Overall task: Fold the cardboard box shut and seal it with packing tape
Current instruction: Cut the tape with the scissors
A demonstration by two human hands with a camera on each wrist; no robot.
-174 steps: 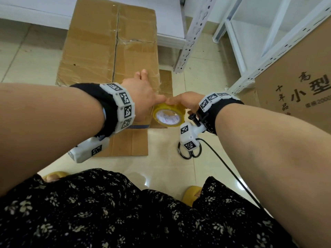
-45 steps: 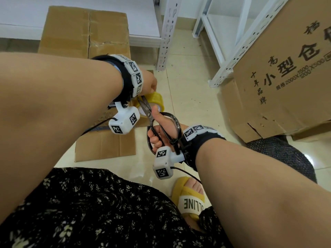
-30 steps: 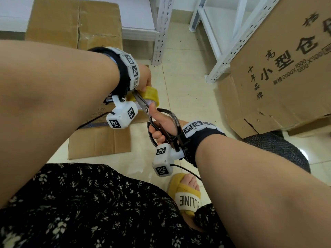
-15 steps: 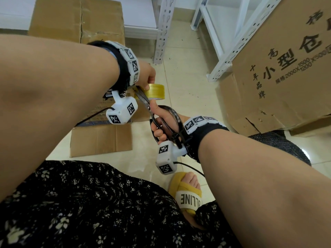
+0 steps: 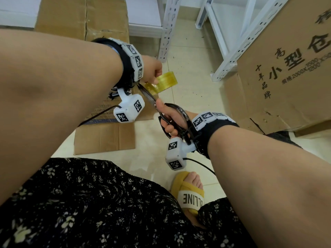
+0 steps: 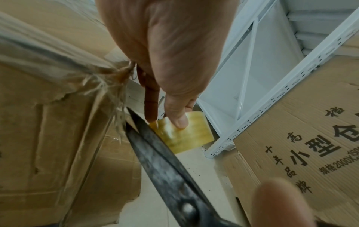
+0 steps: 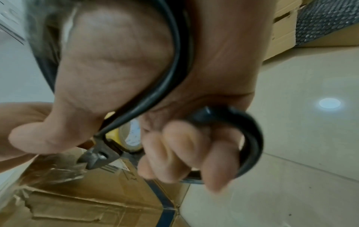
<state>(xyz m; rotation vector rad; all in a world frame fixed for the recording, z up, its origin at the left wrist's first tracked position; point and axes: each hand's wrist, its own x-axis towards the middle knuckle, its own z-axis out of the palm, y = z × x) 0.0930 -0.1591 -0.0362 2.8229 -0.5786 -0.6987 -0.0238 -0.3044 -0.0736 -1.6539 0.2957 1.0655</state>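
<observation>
My left hand [image 5: 153, 72] pinches the yellow packing tape roll [image 5: 162, 82] by its edge between thumb and finger, above the floor. In the left wrist view a crumpled strip of clear tape [image 6: 58, 53] stretches from the upper left to a bunched end beside that hand [image 6: 166, 121], near the roll [image 6: 186, 138]. My right hand [image 5: 171, 122] grips black scissors [image 5: 148, 96] through the handle loops, with the blade tips [image 6: 139, 122] almost together just below the left fingers. The worn cardboard box [image 5: 84, 17] stands behind my left arm, one flap [image 5: 105, 138] lying on the floor.
A white metal shelf frame [image 5: 168, 27] stands right of the box, with a second rack [image 5: 238, 45] further right. A large printed carton [image 5: 290, 72] leans at the right. My foot in a yellow slipper [image 5: 189, 192] is on the tiled floor below my right wrist.
Earlier both hands held the roll at the box while the scissors lay on the floor. Since then the right hand holds the scissors, and the roll has swung out to the right of the left hand.
</observation>
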